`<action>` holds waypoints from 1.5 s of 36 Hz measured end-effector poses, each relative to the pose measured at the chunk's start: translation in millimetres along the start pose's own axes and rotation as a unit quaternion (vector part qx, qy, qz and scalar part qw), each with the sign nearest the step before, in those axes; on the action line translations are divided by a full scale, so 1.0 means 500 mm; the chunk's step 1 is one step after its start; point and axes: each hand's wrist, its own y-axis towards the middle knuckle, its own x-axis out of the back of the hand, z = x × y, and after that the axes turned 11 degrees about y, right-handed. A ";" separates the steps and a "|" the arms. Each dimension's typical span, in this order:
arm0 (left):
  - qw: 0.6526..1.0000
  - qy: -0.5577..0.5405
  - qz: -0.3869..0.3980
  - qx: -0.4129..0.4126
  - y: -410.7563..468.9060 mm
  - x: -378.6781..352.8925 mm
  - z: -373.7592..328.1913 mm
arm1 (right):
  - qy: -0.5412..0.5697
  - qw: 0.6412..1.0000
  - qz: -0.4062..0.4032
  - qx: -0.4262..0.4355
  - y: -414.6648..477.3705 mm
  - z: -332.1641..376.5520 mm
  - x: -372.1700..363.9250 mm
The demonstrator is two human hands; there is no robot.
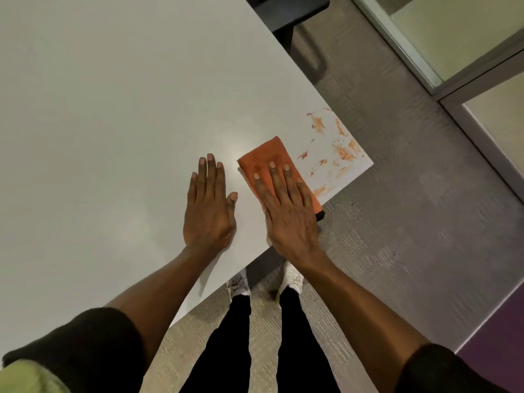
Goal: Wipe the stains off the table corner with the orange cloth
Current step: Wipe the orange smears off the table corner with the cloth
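A folded orange cloth (265,158) lies flat on the white table (113,109) near its front right corner. My right hand (286,207) rests palm down on the cloth, fingers spread and flat, covering its near half. One dark corner of the cloth pokes past the table edge. Orange-brown smeared stains (334,150) cover the table corner just right of the cloth, apart from my hand. My left hand (209,202) lies flat on the bare tabletop to the left of the cloth, fingers extended, holding nothing.
The table's edge runs diagonally from upper middle to the corner, then down left. Grey carpet (411,208) lies beyond it. A dark chair (289,12) stands at the far edge. Glass partition frames (442,86) are at the right. My legs and white shoes (293,275) stand below the edge.
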 end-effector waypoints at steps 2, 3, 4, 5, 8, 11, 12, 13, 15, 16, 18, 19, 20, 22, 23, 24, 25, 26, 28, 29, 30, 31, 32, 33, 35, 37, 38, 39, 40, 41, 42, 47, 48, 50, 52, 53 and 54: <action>1.000 0.002 0.002 0.002 0.000 0.002 0.000 | 0.004 1.000 0.006 -0.009 -0.025 0.005 -0.001; 1.000 0.002 0.005 0.002 0.000 0.003 0.001 | 0.007 1.000 0.014 -0.012 -0.038 0.008 0.002; 1.000 0.002 0.006 0.002 0.000 0.003 0.001 | 0.009 1.000 0.022 -0.012 -0.050 0.010 0.005; 1.000 0.003 0.007 0.001 0.000 0.003 0.001 | 0.011 1.000 0.027 -0.010 -0.059 0.011 0.009; 1.000 0.002 0.004 0.003 0.002 0.003 0.000 | 0.021 0.999 0.047 -0.007 -0.063 0.011 0.021; 1.000 0.003 0.001 0.003 0.001 0.003 -0.002 | -0.001 0.998 0.060 0.036 -0.019 -0.006 0.025; 1.000 0.003 -0.001 0.002 0.001 0.004 -0.003 | -0.010 0.997 0.057 0.051 0.005 -0.014 0.026; 1.000 0.004 -0.003 0.001 0.000 0.006 -0.002 | -0.012 0.997 0.051 0.059 0.031 -0.021 0.026; 1.000 0.007 -0.006 0.000 -0.002 0.008 -0.003 | -0.003 0.998 0.036 0.045 0.082 -0.024 0.025; 1.000 0.010 -0.008 -0.001 -0.002 0.008 -0.004 | 0.007 0.999 0.027 0.034 0.100 -0.022 0.023; 1.000 0.010 -0.009 0.002 -0.002 0.010 -0.004 | 0.021 0.999 0.011 0.024 0.111 -0.016 0.020; 1.000 0.010 -0.009 0.003 -0.002 0.009 -0.005 | 0.019 1.000 0.005 0.022 0.103 -0.014 0.017; 1.000 0.012 -0.008 0.005 -0.003 0.009 -0.005 | 0.014 1.000 0.003 0.021 0.089 -0.012 0.016; 1.000 0.017 -0.007 0.005 -0.001 0.010 -0.006 | 0.009 1.000 0.010 0.015 0.050 -0.008 0.017; 1.000 0.018 -0.005 0.003 -0.001 0.010 -0.006 | 0.013 1.000 0.018 0.009 0.025 -0.005 0.019; 1.000 0.020 -0.004 0.001 -0.001 0.010 -0.006 | 0.019 1.000 0.024 0.003 -0.001 -0.003 0.020; 1.000 0.020 -0.003 0.001 -0.001 0.011 -0.006 | 0.025 0.999 0.029 0.001 -0.024 -0.003 0.022; 1.000 0.020 -0.002 0.002 -0.001 0.012 -0.007 | 0.029 0.999 0.034 0.002 -0.043 -0.005 0.024; 1.000 0.020 -0.003 0.004 0.000 0.012 -0.007 | 0.032 0.999 0.034 0.008 -0.060 -0.012 0.026; 1.000 0.022 -0.005 0.004 0.000 0.011 -0.008 | 0.031 0.999 0.031 0.008 -0.054 -0.015 0.024; 1.000 0.024 -0.005 0.005 0.000 0.012 -0.008 | 0.030 0.999 0.027 0.003 -0.041 -0.016 0.022; 1.000 0.024 -0.004 0.007 0.000 0.012 -0.008 | 0.029 0.999 0.024 -0.004 -0.024 -0.016 0.021; 1.000 0.023 -0.003 0.007 0.000 0.012 -0.009 | 0.027 0.999 0.019 -0.010 -0.003 -0.016 0.019; 1.000 0.022 -0.003 0.007 0.000 0.011 -0.009 | 0.025 0.999 0.014 -0.014 0.018 -0.017 0.018; 1.000 0.024 -0.005 0.006 -0.001 0.011 -0.010 | 0.025 1.000 0.000 -0.017 0.061 -0.023 0.020; 1.000 0.025 -0.004 0.007 -0.001 0.010 -0.010 | 0.025 0.999 -0.009 -0.023 0.087 -0.029 0.022; 1.000 0.026 -0.003 0.008 -0.001 0.008 -0.009 | 0.021 0.999 -0.009 -0.027 0.090 -0.030 0.019; 1.000 0.025 -0.003 0.010 -0.002 0.006 -0.009 | 0.016 0.999 -0.006 -0.028 0.085 -0.027 0.017; 1.000 0.024 -0.003 0.012 -0.001 0.006 -0.010 | 0.014 1.000 -0.002 -0.027 0.072 -0.022 0.016; 1.000 0.022 -0.003 0.014 -0.001 0.007 -0.011 | 0.016 1.000 0.004 -0.025 0.053 -0.016 0.015; 1.000 0.021 -0.001 0.015 -0.001 0.008 -0.011 | 0.021 0.999 0.013 -0.024 0.027 -0.009 0.016; 1.000 0.011 0.001 0.008 -0.002 0.014 -0.012 | 0.020 1.000 0.008 -0.010 -0.075 0.006 0.010; 1.000 0.012 0.001 0.009 -0.002 0.014 -0.013 | 0.022 1.000 0.006 -0.007 -0.069 0.001 0.011; 1.000 0.019 -0.001 0.011 -0.001 0.012 -0.014 | 0.027 1.000 0.011 0.002 -0.031 -0.016 0.016; 1.000 0.021 -0.001 0.008 -0.001 0.011 -0.013 | 0.033 0.999 0.009 0.013 0.024 -0.037 0.023; 1.000 0.021 0.000 0.006 -0.002 0.010 -0.012 | 0.033 0.999 0.003 0.014 0.052 -0.047 0.026; 1.000 0.023 0.000 0.006 -0.002 0.009 -0.012 | 0.031 0.999 -0.002 0.012 0.078 -0.054 0.029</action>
